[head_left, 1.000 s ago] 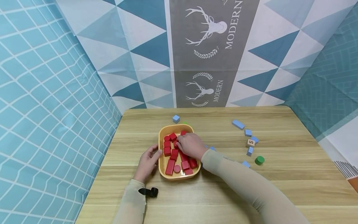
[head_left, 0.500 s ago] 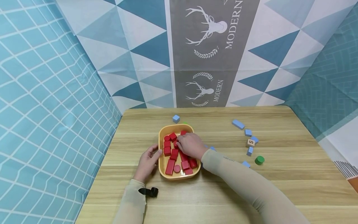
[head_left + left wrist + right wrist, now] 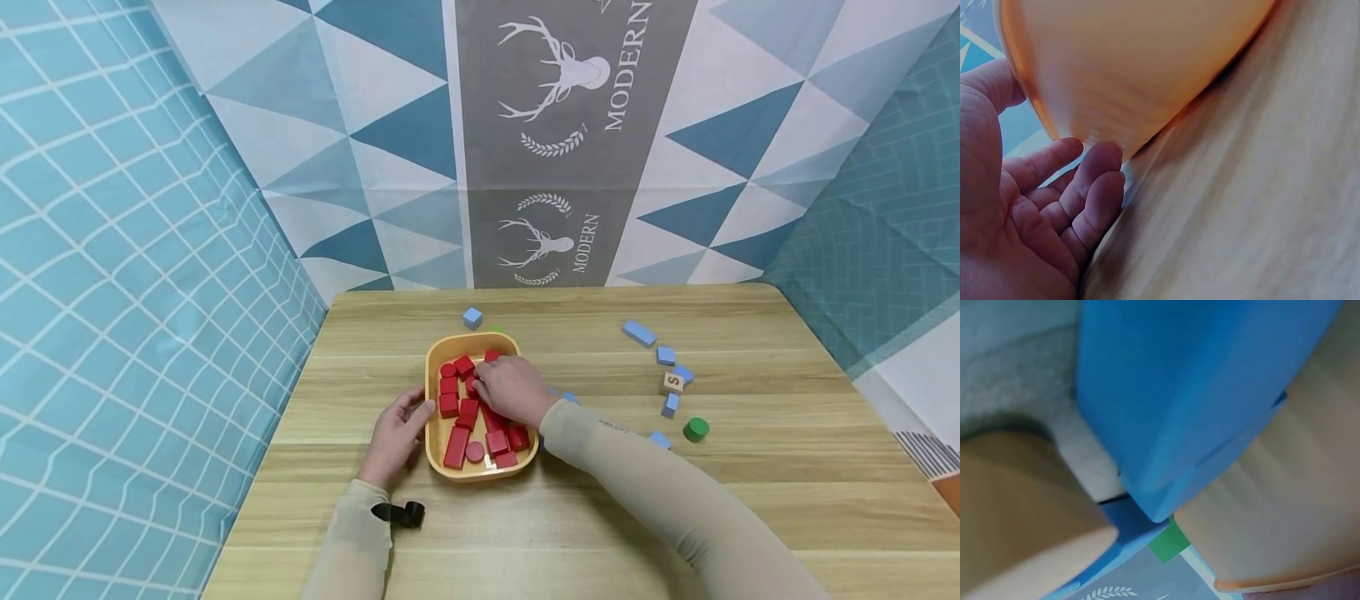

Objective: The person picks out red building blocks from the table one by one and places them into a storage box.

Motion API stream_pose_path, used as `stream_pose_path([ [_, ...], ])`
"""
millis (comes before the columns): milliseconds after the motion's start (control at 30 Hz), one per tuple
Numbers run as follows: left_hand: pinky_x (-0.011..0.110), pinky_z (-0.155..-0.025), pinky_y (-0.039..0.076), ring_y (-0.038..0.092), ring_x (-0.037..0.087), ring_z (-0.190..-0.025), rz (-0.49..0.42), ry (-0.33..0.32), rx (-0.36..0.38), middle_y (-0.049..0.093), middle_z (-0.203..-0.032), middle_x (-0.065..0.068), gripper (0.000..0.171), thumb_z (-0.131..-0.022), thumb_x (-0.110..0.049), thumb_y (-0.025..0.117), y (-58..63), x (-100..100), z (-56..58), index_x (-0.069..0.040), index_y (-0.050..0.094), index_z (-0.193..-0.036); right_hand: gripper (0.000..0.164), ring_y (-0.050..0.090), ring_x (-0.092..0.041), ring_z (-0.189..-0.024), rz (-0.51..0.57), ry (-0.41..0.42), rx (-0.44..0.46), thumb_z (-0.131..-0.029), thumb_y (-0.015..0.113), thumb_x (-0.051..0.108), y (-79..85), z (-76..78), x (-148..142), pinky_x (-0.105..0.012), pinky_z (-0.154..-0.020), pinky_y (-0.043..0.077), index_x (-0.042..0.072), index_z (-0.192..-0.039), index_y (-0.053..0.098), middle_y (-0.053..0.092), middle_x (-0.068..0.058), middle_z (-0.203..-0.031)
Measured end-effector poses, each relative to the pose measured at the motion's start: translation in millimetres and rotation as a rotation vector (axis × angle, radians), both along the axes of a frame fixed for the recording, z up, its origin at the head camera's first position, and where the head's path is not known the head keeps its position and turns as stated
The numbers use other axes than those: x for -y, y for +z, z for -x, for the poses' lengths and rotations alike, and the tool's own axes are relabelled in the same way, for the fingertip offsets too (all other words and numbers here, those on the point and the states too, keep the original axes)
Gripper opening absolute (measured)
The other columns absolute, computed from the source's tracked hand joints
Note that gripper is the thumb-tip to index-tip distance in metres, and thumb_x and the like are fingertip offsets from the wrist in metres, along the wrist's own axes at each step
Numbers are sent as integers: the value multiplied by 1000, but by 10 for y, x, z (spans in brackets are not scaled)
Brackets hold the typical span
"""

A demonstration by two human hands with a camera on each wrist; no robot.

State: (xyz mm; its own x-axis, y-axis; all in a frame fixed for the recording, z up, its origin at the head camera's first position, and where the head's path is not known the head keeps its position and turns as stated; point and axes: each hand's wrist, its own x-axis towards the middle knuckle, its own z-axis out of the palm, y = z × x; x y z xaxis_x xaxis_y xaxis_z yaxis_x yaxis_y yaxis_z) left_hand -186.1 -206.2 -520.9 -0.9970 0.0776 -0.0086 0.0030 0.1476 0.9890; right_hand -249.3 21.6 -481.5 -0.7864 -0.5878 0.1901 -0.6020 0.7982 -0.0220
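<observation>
An orange-yellow plastic box [image 3: 483, 479] holds several red blocks [image 3: 457, 447] of cube, bar and round shapes. At its left wall my left hand [image 3: 396, 435] grips the side, thumb at the rim and fingers bent against the outside, as the left wrist view shows. My right hand [image 3: 512, 387] reaches into the box over the right side, its fingertips at a round red block [image 3: 471, 387] that it seems to pinch. The hand itself hides part of that block. In the right wrist view, the box's outer wall [image 3: 1285, 500] fills the right.
Blue blocks [image 3: 639, 333], a letter cube [image 3: 672, 382] and a green cylinder [image 3: 696, 429] lie on the wooden table [image 3: 750, 500] to the right. Behind the box sits a blue cube [image 3: 472, 317]. Close to my right wrist stand a big blue block [image 3: 1185, 394] and a tan rounded piece [image 3: 1029, 512].
</observation>
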Motion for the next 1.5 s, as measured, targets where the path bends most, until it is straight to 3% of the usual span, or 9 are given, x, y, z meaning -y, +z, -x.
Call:
stream_pose_path([
  [833,32,-64,59,64,27,-89,-8,7,-5,62,-122,16,47,-99,-28,62,3,-11,-3,-5,52,-139,22,56,-16,-72,20,6,15,-99,58,34,54,-15,-10,-37,-80,52,15,-98,69,67,2,-79],
  [1300,33,-66,58,62,29,-94,-14,-5,4,59,-127,17,51,-99,-30,62,21,-8,-24,-4,50,-142,20,58,-15,-74,54,21,-18,-98,59,33,-8,4,-28,-36,-79,53,16,-97,71,69,4,-81],
  [1500,30,-66,58,62,26,-96,4,4,-2,58,-130,15,51,-99,-30,62,6,-10,-27,-5,50,-141,23,58,-14,-84,174,6,70,-98,60,31,19,-5,-46,-36,-83,53,15,-112,69,69,3,-95],
])
